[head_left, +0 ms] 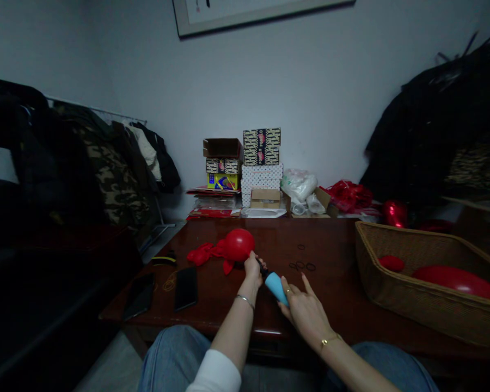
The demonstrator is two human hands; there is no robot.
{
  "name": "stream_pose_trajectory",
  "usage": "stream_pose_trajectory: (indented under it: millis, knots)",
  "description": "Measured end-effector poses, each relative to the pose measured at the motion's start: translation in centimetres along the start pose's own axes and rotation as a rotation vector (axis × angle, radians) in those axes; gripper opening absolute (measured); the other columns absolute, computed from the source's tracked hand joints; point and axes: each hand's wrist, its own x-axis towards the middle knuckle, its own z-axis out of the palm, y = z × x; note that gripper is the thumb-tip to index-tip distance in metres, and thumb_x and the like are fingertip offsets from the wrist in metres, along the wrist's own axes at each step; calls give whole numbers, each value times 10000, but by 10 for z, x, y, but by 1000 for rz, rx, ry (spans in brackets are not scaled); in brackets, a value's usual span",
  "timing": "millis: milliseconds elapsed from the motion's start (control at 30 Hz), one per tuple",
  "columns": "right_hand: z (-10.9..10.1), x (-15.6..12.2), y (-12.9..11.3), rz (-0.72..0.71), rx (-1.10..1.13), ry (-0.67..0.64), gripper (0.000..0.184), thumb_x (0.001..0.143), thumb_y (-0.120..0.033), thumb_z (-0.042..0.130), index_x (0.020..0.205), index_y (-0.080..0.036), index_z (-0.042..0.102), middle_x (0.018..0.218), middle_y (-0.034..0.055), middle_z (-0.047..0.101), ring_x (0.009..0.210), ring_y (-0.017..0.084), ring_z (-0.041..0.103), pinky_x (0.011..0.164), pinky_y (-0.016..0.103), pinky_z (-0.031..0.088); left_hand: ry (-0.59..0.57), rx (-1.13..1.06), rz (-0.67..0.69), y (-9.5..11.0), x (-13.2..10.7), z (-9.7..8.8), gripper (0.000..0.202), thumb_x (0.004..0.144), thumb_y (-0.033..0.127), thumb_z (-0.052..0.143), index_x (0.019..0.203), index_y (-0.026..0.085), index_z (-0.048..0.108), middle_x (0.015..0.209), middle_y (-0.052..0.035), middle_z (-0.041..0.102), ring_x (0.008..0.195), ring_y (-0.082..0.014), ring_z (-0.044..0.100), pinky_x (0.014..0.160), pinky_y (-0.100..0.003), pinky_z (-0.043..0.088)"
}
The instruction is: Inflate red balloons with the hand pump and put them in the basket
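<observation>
My left hand [253, 268] is closed around the neck of a partly inflated red balloon [239, 243], where the dark nozzle of a balloon pump [275, 287] meets it. The balloon is round and rests over the table to the left of the pump. My right hand [306, 310] grips the light blue body of the pump from its near end, thumb below and some fingers stretched out along it. Limp red balloons [202, 253] lie just left of the inflated one. The exact hold on the balloon's mouth is hidden by my left fingers.
A wicker basket [416, 307] with red balloons stands at the right. Several dark rings [310, 267] lie mid-table. Two dark phone-like slabs, one of them a black slab [186, 288], sit at the left. Stacked boxes [262, 185] line the wall.
</observation>
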Motion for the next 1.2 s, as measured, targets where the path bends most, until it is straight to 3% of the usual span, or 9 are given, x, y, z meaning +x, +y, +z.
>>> stream_pose_trajectory:
  millis: [300, 633, 800, 1000, 1200]
  knots:
    - [1, -1, -6, 3, 50, -35, 477, 822, -248, 500, 1270, -91, 452, 909, 69, 674, 759, 155, 653, 1104, 383, 171, 15, 18, 14, 4, 5, -8, 264, 869, 337, 418, 651, 195, 375, 420, 67, 358, 321, -73, 359, 371, -188, 280]
    - [-11, -41, 15, -62, 122, 3, 509, 835, -252, 472, 1321, -130, 385, 1027, 76, 663, 848, 156, 646, 1120, 417, 143, 50, -11, 49, 27, 23, -21, 242, 882, 307, 405, 670, 195, 367, 435, 76, 351, 309, -63, 347, 364, -175, 261]
    - [-16, -51, 21, -57, 137, -15, 519, 840, -251, 466, 1332, -117, 369, 1020, 76, 666, 818, 157, 650, 1119, 433, 143, 58, -9, 43, 28, 22, -18, 234, 880, 296, 400, 673, 193, 370, 438, 75, 354, 309, -65, 350, 366, -177, 268]
    - [-10, -48, 22, -43, 93, -30, 513, 841, -258, 463, 1325, -110, 377, 1023, 88, 664, 797, 158, 651, 1115, 442, 143, 73, 5, 66, 22, 16, -14, 219, 879, 285, 388, 680, 194, 374, 436, 73, 355, 311, -70, 349, 366, -181, 268]
    - [-2, -27, 11, -39, 33, 17, 481, 821, -230, 478, 1285, -115, 429, 978, 77, 673, 797, 154, 651, 1114, 405, 136, 59, 17, 51, 15, 3, -8, 216, 881, 279, 373, 684, 191, 381, 437, 61, 382, 323, -73, 366, 376, -188, 279]
